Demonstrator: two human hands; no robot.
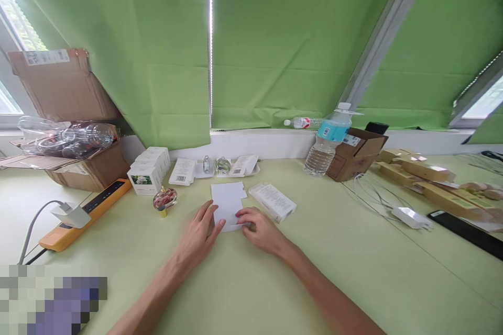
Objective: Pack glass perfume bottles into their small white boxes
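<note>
- As I look down in the head view, my left hand [198, 231] lies at the left edge of a white card [228, 200], thumb spread from the fingers and its tip over the card's lower part; whether it grips or only steadies, I cannot tell.
- My right hand [262, 230] meets the card's lower right side with curled fingers; whether they pinch it, I cannot tell; my two hands are apart, with the card between them.
- The card is on the table [243, 288] in front of me; it has a notch at its upper right.
- Just right of it a slim box [273, 201] lies flat, printed side up; a pink bottle [165, 198] with a gold cap is to the left, beyond my left fingers.
- Behind the card, near the wall, are two flat cartons [183, 171] [244, 165], with a clear bottle [206, 165] and a round bottle [222, 166] between them; white boxes [149, 167] stand grouped further left.
- At far left, an orange power strip [106, 196] carries a white plug [70, 214]; an open cardboard box [80, 174] stands behind it.
- To the right, a water bottle [328, 138] leans by a brown box [356, 154]; nearer me lie a white adapter [411, 217] and a long black object [463, 227].
</note>
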